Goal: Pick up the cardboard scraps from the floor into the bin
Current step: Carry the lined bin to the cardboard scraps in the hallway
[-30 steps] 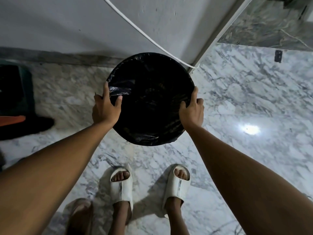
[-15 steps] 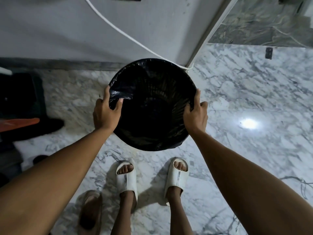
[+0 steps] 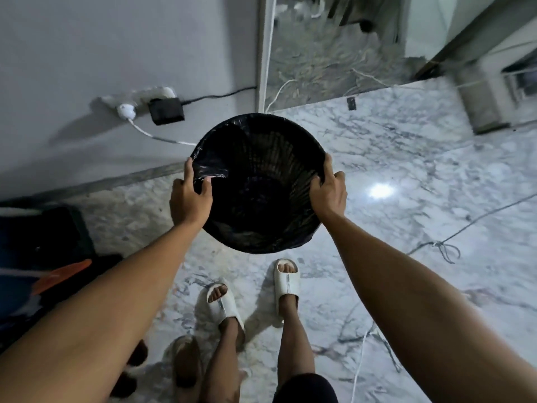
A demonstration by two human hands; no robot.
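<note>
While held above the marble floor (image 3: 406, 170), black bin (image 3: 258, 158) is gripped at opposite rim edges by 2 hands: left hand (image 3: 189, 199), right hand (image 3: 328, 193), fingers curled over rim.

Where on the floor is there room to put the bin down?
Both hands, left hand and right hand, hold the bin by its rim. The widest bare marble lies right of the bin, between the doorway edge and the string. It is crowded on the left by the dark bag, and near the feet by the brown slippers.
</note>
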